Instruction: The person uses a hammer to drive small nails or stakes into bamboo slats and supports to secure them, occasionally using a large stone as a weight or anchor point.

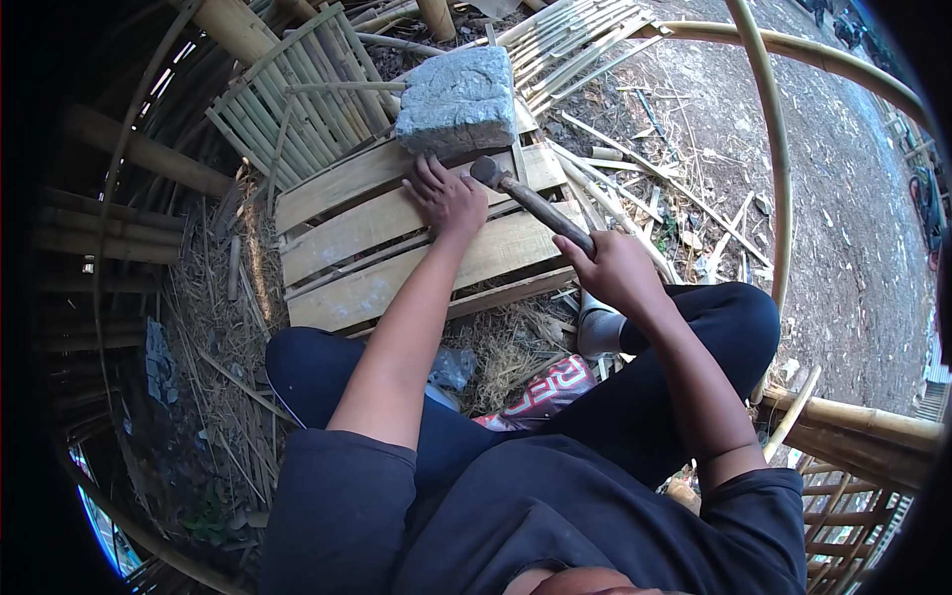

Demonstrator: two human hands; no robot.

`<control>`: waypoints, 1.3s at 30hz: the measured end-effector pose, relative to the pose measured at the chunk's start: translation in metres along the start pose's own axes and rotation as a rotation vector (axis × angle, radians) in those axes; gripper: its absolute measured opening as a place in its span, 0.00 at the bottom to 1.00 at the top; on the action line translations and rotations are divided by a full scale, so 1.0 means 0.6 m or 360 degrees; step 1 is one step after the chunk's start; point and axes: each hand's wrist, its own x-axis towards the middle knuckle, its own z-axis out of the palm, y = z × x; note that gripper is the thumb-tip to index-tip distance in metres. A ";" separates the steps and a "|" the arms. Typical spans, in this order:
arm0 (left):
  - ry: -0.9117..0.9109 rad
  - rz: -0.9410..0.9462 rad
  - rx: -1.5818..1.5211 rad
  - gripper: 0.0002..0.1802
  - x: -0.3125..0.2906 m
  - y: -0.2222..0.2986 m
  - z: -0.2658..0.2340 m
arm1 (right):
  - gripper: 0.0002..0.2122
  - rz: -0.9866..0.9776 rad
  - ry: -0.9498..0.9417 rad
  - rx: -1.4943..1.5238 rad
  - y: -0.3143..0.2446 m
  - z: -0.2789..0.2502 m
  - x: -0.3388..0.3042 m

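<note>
My right hand (pixel 620 270) is wrapped round the wooden handle of a hammer (pixel 540 212). The dark hammer head hovers over or rests on a slatted wooden platform (pixel 397 238), just right of my left hand; I cannot tell if it touches the wood. My left hand (pixel 448 201) lies on the upper slats with fingers spread, their tips close to the near face of a large grey stone block (pixel 456 99). Anything small beneath those fingers is hidden. The block sits at the platform's far edge.
Bamboo slat panels (pixel 307 94) lean behind the platform at far left, with another slatted panel (pixel 575 45) at far right. Bamboo offcuts (pixel 684 188) litter the ground. A curved bamboo pole (pixel 773 149) rises on the right. A red-and-white bag (pixel 550 392) lies between my legs.
</note>
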 end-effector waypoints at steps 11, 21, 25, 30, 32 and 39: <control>-0.0423 -0.0133 0.0281 0.44 0.000 0.001 -0.010 | 0.31 -0.0137 0.0161 0.0011 -0.062 -0.018 -0.031; -0.0249 -0.0089 0.0182 0.44 -0.001 0.003 -0.017 | 0.30 0.0015 0.0088 0.0103 -0.091 -0.060 -0.047; -0.0377 -0.0121 0.0169 0.44 0.001 0.013 -0.031 | 0.30 -0.0025 0.0134 -0.0021 -0.065 -0.041 -0.033; -0.0277 -0.0062 0.0176 0.44 0.001 0.012 -0.018 | 0.31 0.0146 -0.0069 -0.0202 -0.041 -0.022 0.000; -0.0420 -0.0100 0.0133 0.44 0.004 0.021 -0.041 | 0.30 0.0071 -0.0015 -0.0149 -0.075 -0.061 -0.026; -0.0403 -0.0071 0.0070 0.45 0.002 0.020 -0.036 | 0.27 -0.0176 0.0155 -0.0401 -0.057 -0.042 -0.011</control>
